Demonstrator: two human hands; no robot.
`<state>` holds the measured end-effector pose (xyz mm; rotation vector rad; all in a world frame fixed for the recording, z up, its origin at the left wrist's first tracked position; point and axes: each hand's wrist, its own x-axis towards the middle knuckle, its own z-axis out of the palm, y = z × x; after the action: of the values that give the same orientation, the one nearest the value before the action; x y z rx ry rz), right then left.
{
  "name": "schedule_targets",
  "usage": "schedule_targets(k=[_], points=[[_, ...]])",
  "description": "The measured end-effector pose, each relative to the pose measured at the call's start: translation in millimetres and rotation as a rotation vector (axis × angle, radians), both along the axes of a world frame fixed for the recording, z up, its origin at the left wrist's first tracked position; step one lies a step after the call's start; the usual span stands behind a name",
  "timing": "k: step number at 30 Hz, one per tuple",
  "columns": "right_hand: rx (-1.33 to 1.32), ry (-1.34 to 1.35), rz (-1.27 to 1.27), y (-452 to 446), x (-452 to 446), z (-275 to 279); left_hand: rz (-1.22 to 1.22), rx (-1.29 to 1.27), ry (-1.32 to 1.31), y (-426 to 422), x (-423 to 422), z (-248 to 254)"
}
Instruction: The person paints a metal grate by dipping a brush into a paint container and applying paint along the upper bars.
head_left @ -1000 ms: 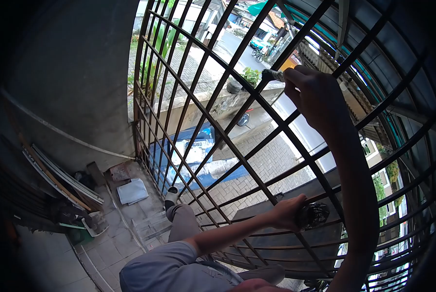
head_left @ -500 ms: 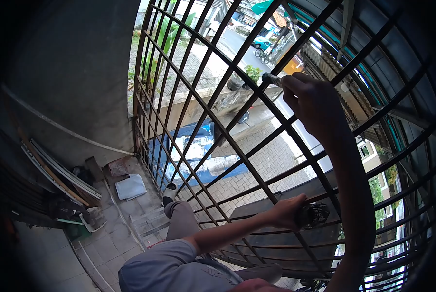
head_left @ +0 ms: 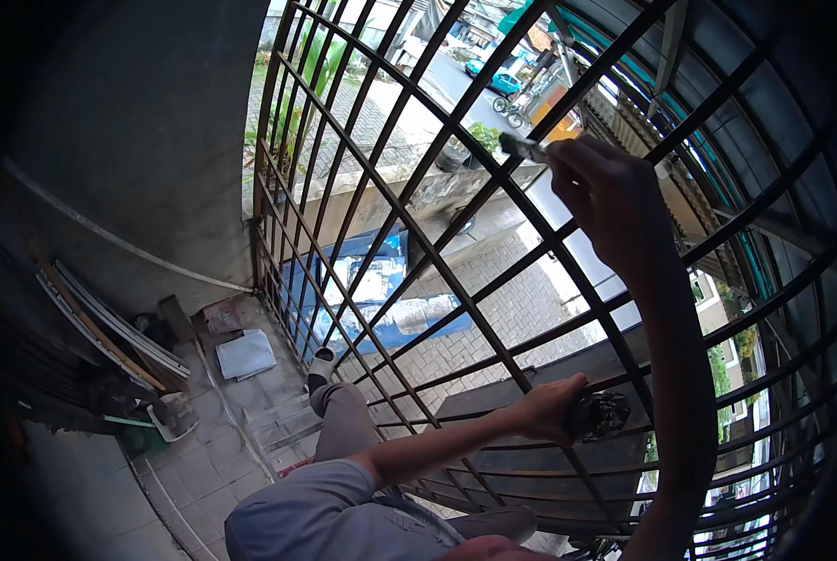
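My right hand (head_left: 601, 182) is raised and closed on the handle of a small paintbrush (head_left: 523, 148), which looks slightly blurred. Its dark bristles are at a bar crossing of the metal grille (head_left: 451, 122); whether they touch it is unclear. Lower down, my left hand (head_left: 554, 409) is closed around a dark, glossy container (head_left: 599, 414) beside the grille bars. The inside of the container cannot be made out.
Long strips (head_left: 110, 327) lean by the wall at left. A white sheet (head_left: 245, 355) lies on the tiled floor (head_left: 217, 449). My foot (head_left: 321, 366) is near the grille's base. Beyond the bars are a blue tarp (head_left: 390, 318), a potted plant (head_left: 479, 145) and a street.
The view has shifted slightly. My right hand has moved a little along the bar crossing with the brush, whose angle has changed. My left hand keeps its place with the container.
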<state>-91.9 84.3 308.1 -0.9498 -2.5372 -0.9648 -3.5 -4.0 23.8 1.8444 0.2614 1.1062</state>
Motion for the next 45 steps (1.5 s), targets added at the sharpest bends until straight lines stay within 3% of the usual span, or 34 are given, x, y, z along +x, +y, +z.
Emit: schedule_targets(k=[3, 5, 9, 15, 17, 18, 23, 25, 26, 30, 34, 37, 40, 45], points=[[0.037, -0.047, -0.017, 5.6, 4.1, -6.1, -0.007, 0.003, -0.009, -2.3, 0.3, -1.3], [0.079, 0.058, -0.055, -2.0, -3.8, 2.7, 0.0, 0.003, -0.035, -0.6, -1.2, -0.4], [-0.05, 0.023, -0.007, 3.1, -1.4, -3.3, -0.008, -0.003, -0.021, -0.7, -1.2, 0.6], [0.091, 0.108, -0.084, 1.2, -8.4, 3.7, -0.003, -0.011, -0.001, -2.9, -1.7, 1.6], [-0.127, 0.123, 0.073, 8.3, -3.5, 0.1, 0.002, -0.006, 0.01, -1.8, -1.5, 1.0], [-0.042, 0.056, -0.044, 8.3, -2.7, -2.1, -0.005, -0.01, 0.0, -1.8, -1.4, 1.1], [0.11, 0.118, -0.11, -2.6, -8.0, 11.0, -0.003, -0.012, -0.009, -2.9, 0.3, 1.4], [-0.113, 0.12, 0.079, 1.4, -3.6, 9.4, -0.011, -0.008, -0.001, -0.7, 0.3, -0.1], [-0.027, 0.039, -0.001, 3.6, -2.3, 2.6, -0.012, -0.008, 0.002, -2.0, 1.0, -0.9], [0.118, 0.122, -0.083, -5.2, -5.2, 21.3, 0.0, -0.002, -0.021, 0.0, -4.8, 3.0], [-0.136, 0.147, 0.116, -0.6, 1.7, 15.6, -0.012, -0.006, -0.017, -0.7, -3.4, 1.8], [-0.033, 0.123, -0.024, 5.8, 8.3, 12.3, 0.003, 0.001, -0.022, -3.4, -1.7, 0.7], [0.034, 0.234, 0.042, -4.6, 3.4, 20.9, 0.019, -0.014, -0.02, -3.3, -2.3, 1.8], [-0.094, 0.128, 0.064, 2.0, 1.8, 9.9, 0.013, -0.002, -0.013, -3.1, -3.5, 3.6]])
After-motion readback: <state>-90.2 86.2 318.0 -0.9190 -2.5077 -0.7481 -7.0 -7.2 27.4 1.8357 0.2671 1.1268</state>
